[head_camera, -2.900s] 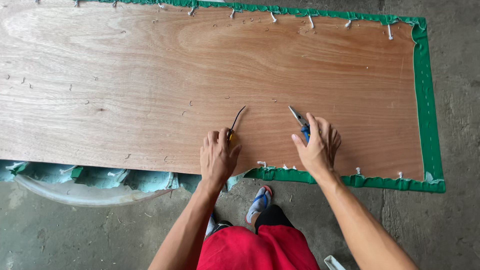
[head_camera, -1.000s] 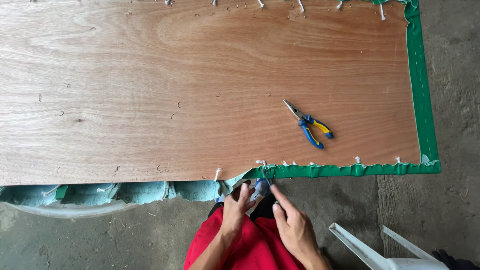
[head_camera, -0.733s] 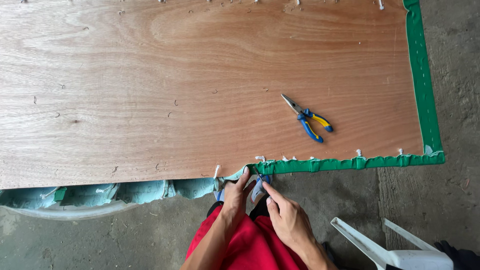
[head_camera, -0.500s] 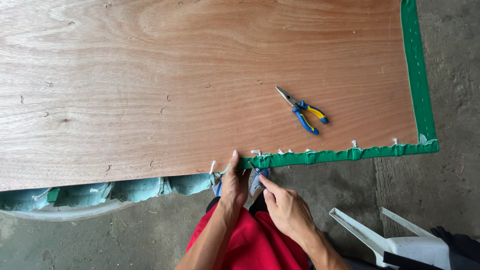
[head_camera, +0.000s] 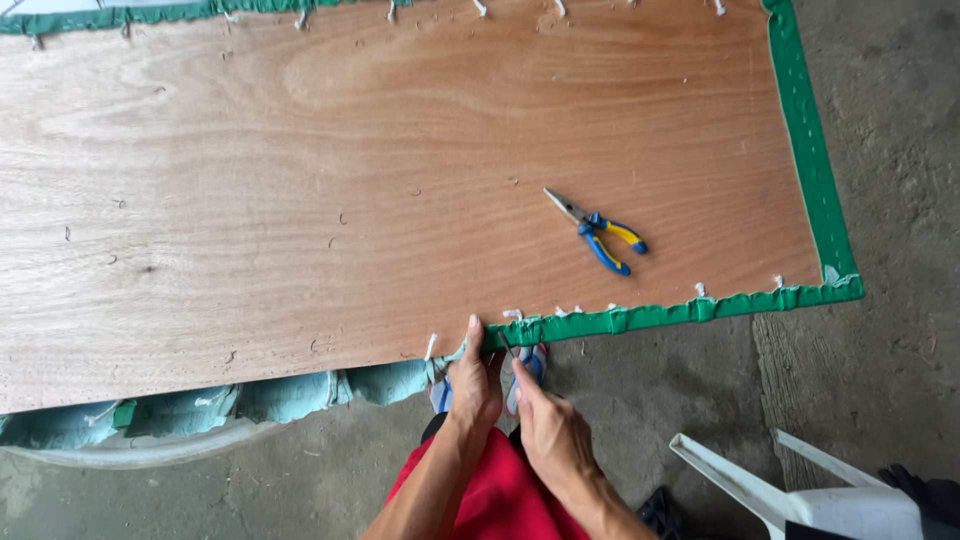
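At the near edge of the plywood board, both hands meet where the green fabric border ends. The left hand lies with its fingers stretched up onto the board's rim, touching the loose end of the green fabric; whether it pinches the cloth cannot be told. The right hand sits just beside it, below the edge, fingers curled toward the same spot, and its hold is likewise unclear. One pair of long-nose pliers with blue and yellow handles lies free on the board, well apart from both hands, with open wood all around it. Green fabric wraps the right edge, the far edge and part of the near edge; left of the hands the near edge is bare, with pale teal cloth bunched beneath it. Short white staples or ties stand along the border. One white plastic chair shows at the lower right on the concrete floor.

Compared with half a second ago, the hands sit at the same place on the edge and the pliers have not moved.
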